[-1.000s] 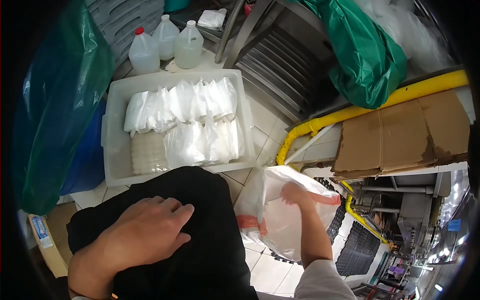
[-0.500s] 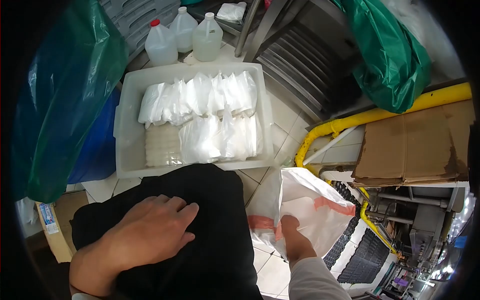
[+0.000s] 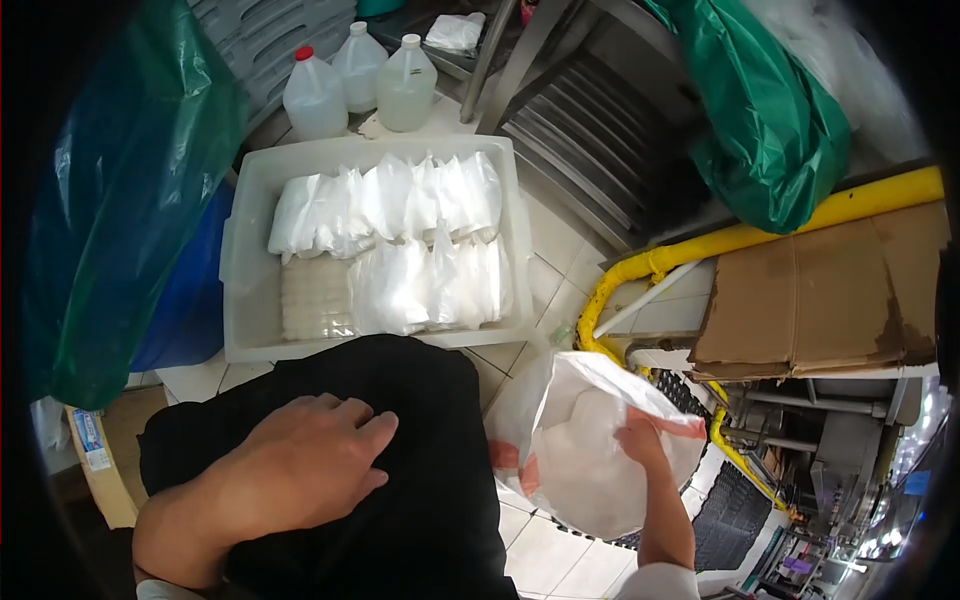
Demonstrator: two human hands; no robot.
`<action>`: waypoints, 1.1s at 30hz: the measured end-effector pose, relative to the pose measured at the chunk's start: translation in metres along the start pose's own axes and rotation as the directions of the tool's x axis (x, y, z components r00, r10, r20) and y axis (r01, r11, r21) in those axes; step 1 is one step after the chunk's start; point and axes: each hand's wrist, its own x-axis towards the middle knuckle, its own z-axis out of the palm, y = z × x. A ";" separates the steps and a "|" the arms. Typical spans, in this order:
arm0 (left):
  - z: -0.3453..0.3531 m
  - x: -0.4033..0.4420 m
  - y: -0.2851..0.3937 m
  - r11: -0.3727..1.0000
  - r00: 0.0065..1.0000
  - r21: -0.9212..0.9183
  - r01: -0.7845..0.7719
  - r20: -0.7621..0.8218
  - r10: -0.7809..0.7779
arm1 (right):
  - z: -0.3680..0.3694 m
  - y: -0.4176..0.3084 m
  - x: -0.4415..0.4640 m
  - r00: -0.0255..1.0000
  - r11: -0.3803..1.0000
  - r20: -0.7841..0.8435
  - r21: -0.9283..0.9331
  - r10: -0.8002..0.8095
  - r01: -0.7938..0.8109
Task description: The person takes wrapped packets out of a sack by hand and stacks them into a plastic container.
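My left hand rests on the black cloth over my lap, loosely curved, with its thumb apart and nothing in it. To the right, my right hand is closed at the red-striped side of a white sack; its fingertips are partly hidden. The sack stands wide-mouthed on the floor with a pale white mass inside, which I cannot make out further. Ahead of my knees sits a translucent plastic tub with two rows of filled white plastic bags.
Several plastic jugs stand behind the tub. On the left are a green plastic bag and a blue container. A yellow pipe and brown cardboard border the right side. Another green bag hangs above.
My right hand has moved right across the sack's mouth, from its near left side to its right side. The sack's opening has shifted shape. My left hand stays put.
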 end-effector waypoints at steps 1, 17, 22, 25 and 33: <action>-0.002 -0.001 0.001 1.000 1.000 -0.005 0.010 0.000 -0.010 | -0.016 -0.016 -0.008 0.989 0.980 0.063 0.139 0.133 -0.141; 0.011 -0.023 0.000 0.984 0.995 -0.153 -0.094 0.016 0.097 | -0.171 -0.292 -0.050 0.832 0.398 -0.520 0.816 0.192 0.419; 0.021 -0.028 -0.004 0.991 0.998 -0.117 -0.057 -0.023 0.055 | -0.156 -0.385 0.030 0.785 0.533 -0.355 0.587 -0.507 0.610; 0.023 -0.029 -0.007 0.997 0.999 -0.064 -0.038 -0.041 0.036 | -0.114 -0.444 0.079 0.857 0.345 -0.103 0.886 -0.505 0.310; 0.026 -0.036 -0.007 0.993 0.986 -0.063 -0.096 -0.143 0.086 | 0.081 -0.444 0.199 0.810 0.528 -0.003 0.757 -0.586 0.385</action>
